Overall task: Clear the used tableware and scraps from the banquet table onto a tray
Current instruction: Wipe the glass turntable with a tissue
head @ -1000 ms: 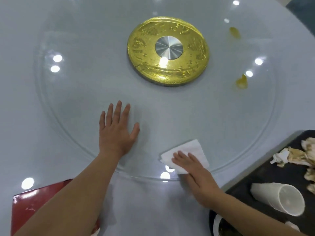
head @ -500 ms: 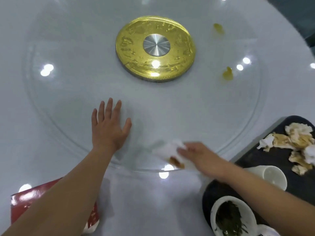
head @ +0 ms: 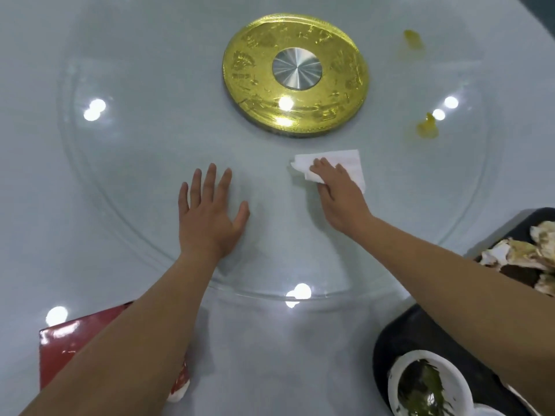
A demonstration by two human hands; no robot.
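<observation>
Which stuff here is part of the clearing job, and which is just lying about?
Job: napkin under right hand; yellow smears; black tray; scraps; bowl of leaves.
Lying about: gold centre disc; red box.

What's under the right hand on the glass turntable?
A white napkin, pressed onto the glass turntable by the right hand; its edges show beyond the hand. The napkin's middle and any stain beneath it are covered, so cannot be seen.

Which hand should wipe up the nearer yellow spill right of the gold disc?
Right, probably. The right hand presses the white napkin on the glass, nearer the yellow spill; the left hand lies flat, empty, farther off.
</observation>
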